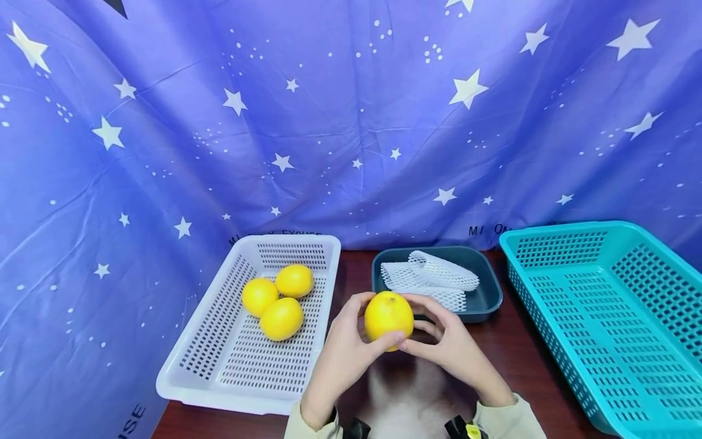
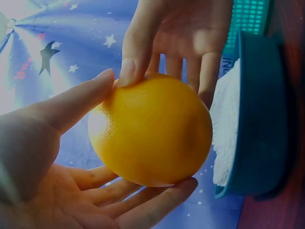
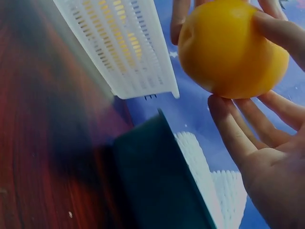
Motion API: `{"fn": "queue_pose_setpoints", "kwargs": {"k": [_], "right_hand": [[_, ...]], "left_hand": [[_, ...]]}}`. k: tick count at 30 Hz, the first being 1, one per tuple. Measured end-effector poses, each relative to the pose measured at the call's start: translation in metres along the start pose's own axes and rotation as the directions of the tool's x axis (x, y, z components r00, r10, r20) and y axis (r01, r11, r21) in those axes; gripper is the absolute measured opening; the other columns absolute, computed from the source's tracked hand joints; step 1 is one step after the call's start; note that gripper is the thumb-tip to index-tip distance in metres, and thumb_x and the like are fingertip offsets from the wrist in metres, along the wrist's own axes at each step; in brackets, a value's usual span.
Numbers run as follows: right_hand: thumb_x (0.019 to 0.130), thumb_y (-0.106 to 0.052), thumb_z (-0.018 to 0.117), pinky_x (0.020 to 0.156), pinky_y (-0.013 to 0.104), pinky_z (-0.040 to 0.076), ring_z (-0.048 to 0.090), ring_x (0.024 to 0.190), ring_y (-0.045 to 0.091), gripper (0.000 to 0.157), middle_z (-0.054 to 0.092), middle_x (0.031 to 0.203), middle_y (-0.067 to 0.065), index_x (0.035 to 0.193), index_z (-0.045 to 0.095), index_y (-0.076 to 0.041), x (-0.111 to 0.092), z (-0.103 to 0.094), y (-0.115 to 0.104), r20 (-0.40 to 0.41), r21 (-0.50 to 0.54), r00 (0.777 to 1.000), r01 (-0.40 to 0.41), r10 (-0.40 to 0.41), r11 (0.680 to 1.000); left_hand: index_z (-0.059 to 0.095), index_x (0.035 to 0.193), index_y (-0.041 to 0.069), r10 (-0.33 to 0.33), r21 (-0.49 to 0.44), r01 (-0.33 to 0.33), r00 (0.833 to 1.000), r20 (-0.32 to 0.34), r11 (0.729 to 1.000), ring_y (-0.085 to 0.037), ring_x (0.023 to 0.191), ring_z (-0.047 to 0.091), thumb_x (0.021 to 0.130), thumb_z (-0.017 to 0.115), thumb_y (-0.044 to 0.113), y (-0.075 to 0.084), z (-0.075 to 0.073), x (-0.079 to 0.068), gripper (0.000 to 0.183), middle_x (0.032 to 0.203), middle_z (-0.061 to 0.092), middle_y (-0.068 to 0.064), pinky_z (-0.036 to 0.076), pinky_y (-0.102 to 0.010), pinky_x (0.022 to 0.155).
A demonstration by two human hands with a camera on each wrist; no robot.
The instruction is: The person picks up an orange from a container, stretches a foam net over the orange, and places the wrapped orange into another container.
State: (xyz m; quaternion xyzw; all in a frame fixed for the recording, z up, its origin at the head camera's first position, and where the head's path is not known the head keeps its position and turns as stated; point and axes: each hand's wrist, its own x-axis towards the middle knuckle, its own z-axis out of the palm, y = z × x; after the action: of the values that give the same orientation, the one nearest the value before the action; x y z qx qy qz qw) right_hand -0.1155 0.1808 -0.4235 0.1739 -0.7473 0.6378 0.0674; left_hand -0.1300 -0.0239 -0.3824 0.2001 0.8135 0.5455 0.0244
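Observation:
An orange with smooth yellow-orange skin is held up between both hands, in front of the dark tray. My left hand grips its left side, thumb on the near face and fingers around the far side and below. From the other side my right hand holds it with thumb and fingertips. Both thumbs lie close together on the fruit in the left wrist view. Three more oranges sit together in the white basket at left.
Behind the hands, a dark blue-green tray holds white foam fruit nets. A turquoise basket stands at right. All rest on a dark red-brown table, with a blue star-patterned curtain behind.

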Motion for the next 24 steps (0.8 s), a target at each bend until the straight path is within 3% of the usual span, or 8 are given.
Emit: {"fn": "queue_pose_setpoints", "kwargs": {"k": [8, 18, 24], "right_hand": [[0.081, -0.01, 0.082, 0.094, 0.026, 0.054, 0.057, 0.115, 0.015, 0.065, 0.055, 0.136, 0.004, 0.139, 0.053, -0.02, -0.002, -0.006, 0.002, 0.021, -0.042, 1.0, -0.014, 0.015, 0.999], [0.079, -0.016, 0.084, 0.094, 0.025, 0.053, 0.058, 0.115, 0.012, 0.066, 0.055, 0.133, 0.002, 0.137, 0.054, -0.022, -0.004, -0.013, 0.004, 0.056, -0.1, 0.997, -0.037, 0.043, 0.994], [0.079, -0.016, 0.084, 0.094, 0.024, 0.053, 0.057, 0.116, 0.01, 0.067, 0.055, 0.135, 0.002, 0.138, 0.053, -0.02, -0.005, -0.02, 0.01, 0.109, -0.137, 0.993, -0.022, 0.037, 0.99]], "left_hand": [[0.042, 0.143, 0.012, -0.011, 0.025, 0.01, 0.999, 0.053, 1.0, -0.019, 0.114, 0.057, 0.079, 0.083, 0.04, -0.003, 0.003, 0.001, 0.08, 0.132, 0.057, -0.004, 0.053, -0.036, 0.095], [0.047, 0.134, 0.012, 0.043, 0.027, -0.045, 0.996, 0.075, 0.999, -0.019, 0.107, 0.056, 0.079, 0.082, 0.038, -0.015, 0.01, 0.005, 0.07, 0.123, 0.058, -0.004, 0.053, -0.032, 0.086], [0.047, 0.136, 0.007, 0.051, 0.113, -0.061, 0.995, 0.088, 0.992, -0.019, 0.102, 0.054, 0.077, 0.083, 0.041, -0.022, 0.017, 0.008, 0.076, 0.124, 0.056, -0.007, 0.05, -0.031, 0.082]]}}
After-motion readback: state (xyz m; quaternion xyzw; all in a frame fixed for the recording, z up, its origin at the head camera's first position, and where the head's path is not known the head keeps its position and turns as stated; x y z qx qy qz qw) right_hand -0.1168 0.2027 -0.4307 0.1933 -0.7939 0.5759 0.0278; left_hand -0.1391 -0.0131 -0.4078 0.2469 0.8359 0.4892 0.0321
